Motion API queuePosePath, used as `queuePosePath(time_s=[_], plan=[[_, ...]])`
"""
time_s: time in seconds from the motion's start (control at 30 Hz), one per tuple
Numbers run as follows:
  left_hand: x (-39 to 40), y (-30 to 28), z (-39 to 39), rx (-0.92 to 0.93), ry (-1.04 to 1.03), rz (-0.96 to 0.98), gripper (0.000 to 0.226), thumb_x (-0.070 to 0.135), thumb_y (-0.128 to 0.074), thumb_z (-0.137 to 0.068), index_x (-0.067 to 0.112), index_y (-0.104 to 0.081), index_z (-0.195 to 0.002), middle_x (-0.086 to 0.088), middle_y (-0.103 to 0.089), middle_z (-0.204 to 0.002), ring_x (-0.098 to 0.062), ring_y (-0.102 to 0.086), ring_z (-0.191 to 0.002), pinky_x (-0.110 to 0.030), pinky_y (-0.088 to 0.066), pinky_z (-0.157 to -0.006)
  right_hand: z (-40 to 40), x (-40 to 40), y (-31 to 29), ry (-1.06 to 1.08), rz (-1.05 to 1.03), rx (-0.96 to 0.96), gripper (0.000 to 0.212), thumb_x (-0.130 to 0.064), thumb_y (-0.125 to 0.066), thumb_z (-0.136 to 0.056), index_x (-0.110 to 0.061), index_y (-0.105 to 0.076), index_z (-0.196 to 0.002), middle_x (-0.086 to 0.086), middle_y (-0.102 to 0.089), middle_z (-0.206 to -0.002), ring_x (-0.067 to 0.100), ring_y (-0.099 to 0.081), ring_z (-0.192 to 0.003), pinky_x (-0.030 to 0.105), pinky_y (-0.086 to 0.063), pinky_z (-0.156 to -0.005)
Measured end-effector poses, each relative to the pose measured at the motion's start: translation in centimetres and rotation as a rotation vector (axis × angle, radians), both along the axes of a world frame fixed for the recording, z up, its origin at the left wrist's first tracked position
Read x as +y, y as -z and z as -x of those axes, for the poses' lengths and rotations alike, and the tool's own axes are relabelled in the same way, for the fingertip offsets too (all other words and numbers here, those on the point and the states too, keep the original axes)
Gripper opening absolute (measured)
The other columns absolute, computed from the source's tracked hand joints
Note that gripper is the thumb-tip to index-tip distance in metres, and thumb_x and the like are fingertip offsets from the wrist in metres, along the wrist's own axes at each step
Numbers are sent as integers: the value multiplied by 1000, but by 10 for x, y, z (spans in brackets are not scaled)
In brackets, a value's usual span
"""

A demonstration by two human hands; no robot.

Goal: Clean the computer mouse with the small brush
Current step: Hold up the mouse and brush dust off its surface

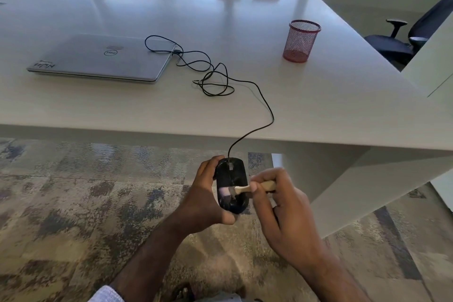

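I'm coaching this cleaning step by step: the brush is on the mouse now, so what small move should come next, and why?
Probably sweep the brush forward toward the scroll wheel. Its bristles sit on the rear half of the mouse, which the left hand steadies while the right hand grips the handle.

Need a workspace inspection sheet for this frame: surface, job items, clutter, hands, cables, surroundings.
Surface: white table, glossy, mostly bare.
Job's things: black mouse held off the table, over the floor; small brush with a pale handle, its bristles on the mouse's rear half.
Clutter: closed silver laptop; red mesh cup, looks empty.
Hands: left hand grips the mouse; right hand grips the brush handle.
Cables: mouse cable runs over the table edge, loops loosely, its plug lying by the laptop, apparently unplugged.
Surroundings: patterned carpet; black office chair at right; window at top.
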State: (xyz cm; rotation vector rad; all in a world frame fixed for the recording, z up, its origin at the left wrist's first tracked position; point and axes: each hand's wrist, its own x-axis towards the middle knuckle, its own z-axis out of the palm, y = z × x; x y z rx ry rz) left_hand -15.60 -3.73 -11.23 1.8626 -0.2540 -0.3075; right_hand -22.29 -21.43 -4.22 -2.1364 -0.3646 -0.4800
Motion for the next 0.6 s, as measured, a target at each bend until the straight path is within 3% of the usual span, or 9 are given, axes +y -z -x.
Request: queuePosePath(time_s=[0.1, 0.23, 0.33, 0.4, 0.47, 0.6], plan=[[0, -1, 0, 2, -5, -1, 122, 13, -88, -41, 45, -32, -145, 31, -33, -139, 0, -44, -131, -30, -60, -90, -2, -4, -2, 75, -25, -46, 2, -31, -48, -101, -31, -49, -99, -7, -68, -77, -2, -57, -56, 6, -36, -52], [0, 1, -1, -4, -3, -2, 120, 7, -89, -44, 49, -33, -141, 33, -34, -136, 6, -43, -129, -18, -57, -83, 0, -2, 2, 26, -1, 15, 4, -35, -48, -101, -31, -50, -99, -16, -61, -72, 3, -58, -57, 9, -37, -52], [0, 1, -1, -3, -1, -5, 119, 10, -88, -43, 51, -31, -139, 33, -33, -137, 10, -41, -129, -18, -56, -86, -1, -3, 2, 69, -125, 2, 5, -37, -49, -100, -33, -53, -100, -9, -66, -80, 11, -66, -65, 30, -52, -52], [0, 0, -1, -9, -8, -7, 118, 16, -87, -40, 52, -31, -138, 26, -34, -140, 10, -41, -130, -19, -54, -92, -3, -6, 1, 129, -220, -6, 3, -39, -50, -98, -38, -53, -99, -6, -69, -83, 16, -69, -70, 43, -54, -56], [0, -1, -2, -10, -8, -6, 117, 20, -86, -38, 54, -31, -136, 27, -34, -140, 13, -40, -128, -19, -54, -92, -5, -8, 1, 135, -273, 32, 3, -38, -52, -97, -38, -55, -97, -6, -69, -83, 20, -69, -70, 48, -55, -58], [0, -1, -3, -3, 0, -1, 121, 22, -85, -37, 49, -30, -141, 28, -33, -141, 18, -38, -128, -14, -53, -89, -9, -10, 6, 137, -161, 63, 5, -30, -54, -101, -32, -54, -96, -10, -66, -84, 16, -69, -71, 49, -56, -60]])
